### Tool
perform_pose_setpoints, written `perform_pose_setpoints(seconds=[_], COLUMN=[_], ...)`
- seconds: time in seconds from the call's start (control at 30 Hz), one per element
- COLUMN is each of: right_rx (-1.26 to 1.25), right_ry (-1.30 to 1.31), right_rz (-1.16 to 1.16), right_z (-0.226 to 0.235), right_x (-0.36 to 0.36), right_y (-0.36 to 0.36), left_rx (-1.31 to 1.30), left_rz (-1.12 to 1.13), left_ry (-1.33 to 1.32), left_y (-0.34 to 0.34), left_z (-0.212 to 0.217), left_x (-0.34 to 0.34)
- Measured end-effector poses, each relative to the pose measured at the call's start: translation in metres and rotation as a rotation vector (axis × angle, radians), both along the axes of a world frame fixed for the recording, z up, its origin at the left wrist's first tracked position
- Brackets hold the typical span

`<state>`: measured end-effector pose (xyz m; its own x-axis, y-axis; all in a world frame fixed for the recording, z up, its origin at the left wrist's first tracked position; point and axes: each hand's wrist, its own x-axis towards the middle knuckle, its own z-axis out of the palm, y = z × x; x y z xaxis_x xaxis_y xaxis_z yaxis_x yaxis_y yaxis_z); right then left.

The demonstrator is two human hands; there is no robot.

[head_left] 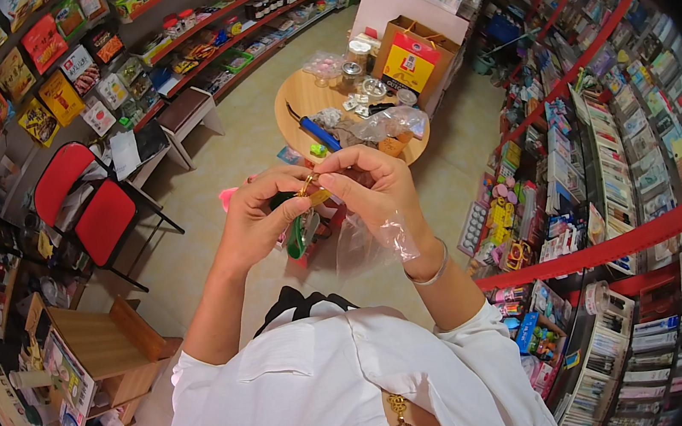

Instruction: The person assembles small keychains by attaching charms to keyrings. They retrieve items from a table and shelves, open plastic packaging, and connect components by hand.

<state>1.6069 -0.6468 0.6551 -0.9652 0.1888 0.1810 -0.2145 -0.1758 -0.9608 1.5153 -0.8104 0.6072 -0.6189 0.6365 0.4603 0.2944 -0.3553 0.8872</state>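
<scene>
A small shop interior was recorded: shelves of packaged goods (55, 70) ran along the walls, and racks of cards and stationery (628, 166) stood to the right of the hands. A round wooden table (304, 97) was seen beyond the hands, loaded with jars, plastic bags and a blue tool; a cardboard box (415, 57) stood just past it. Red chairs (90, 203) were noted well off to the left of the hands, and a low wooden desk (95, 340) below them.

Both hands were raised together in front of the chest. The left hand (260, 219) was closed around a green object (296, 236), whose lower end hung below the palm; what the object was could not be told. The right hand (372, 187) was pinched, thumb and forefinger meeting on a small gold-coloured piece (309, 189) held between the two hands, touching the fingertips of both. A clear plastic bag (371, 243) was seen hanging under the right palm, apparently trapped by the lower fingers. A bangle (434, 268) was noted on the right wrist.

Progress, as judged: the gold piece appeared out of its bag and brought against the green object, so fetching seemed done. Whether it was already joined could not be told; the fitting appeared to be mid-way, with the bag not yet put down.
</scene>
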Motion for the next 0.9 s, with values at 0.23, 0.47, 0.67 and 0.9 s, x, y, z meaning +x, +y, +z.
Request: perform_pose_setpoints(seconds=[0.23, 0.47, 0.67, 0.9], right_rx=[0.421, 0.853, 0.871, 0.651], right_ry=[0.295, 0.642, 0.656, 0.438], right_rz=[-0.116, -0.292, -0.246, -0.282], right_z=[-0.01, -0.011, -0.011, -0.02], right_x=[0.003, -0.001, 0.0, 0.006], right_y=[-0.001, -0.001, 0.005, 0.009], left_rx=[-0.027, -0.064, 0.014, 0.086], left_rz=[0.038, 0.051, -0.011, -0.025], left_ry=[0.132, 0.046, -0.107, -0.391], left_y=[0.002, 0.004, 0.01, 0.009], left_z=[0.003, 0.005, -0.002, -0.01], left_x=[-0.001, 0.002, 0.004, 0.002])
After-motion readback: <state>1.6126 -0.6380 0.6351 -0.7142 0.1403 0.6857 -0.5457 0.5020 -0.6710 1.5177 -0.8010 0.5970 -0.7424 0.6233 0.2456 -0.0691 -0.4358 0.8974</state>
